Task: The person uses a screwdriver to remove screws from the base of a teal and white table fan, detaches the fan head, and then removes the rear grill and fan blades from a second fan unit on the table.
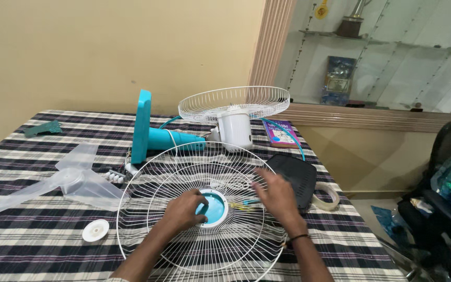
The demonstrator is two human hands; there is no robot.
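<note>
A round white wire fan guard [147,209] with a teal centre disc [216,208] lies flat on the checked tablecloth in front of me. My left hand [184,210] rests on the guard, fingers curled over the left edge of the disc. My right hand [275,196] hovers over the guard's right side with fingers spread; it looks blurred and holds nothing that I can see. A small teal-handled tool [250,201] lies on the wires between my hands.
Behind the guard lies a fan on its side: teal base [142,125], teal stem, white motor [234,130] and rear guard [234,102]. Clear fan blades [74,180] and a white cap [95,230] lie left. A black box [297,177], tape roll [326,197] and booklet [281,133] lie right.
</note>
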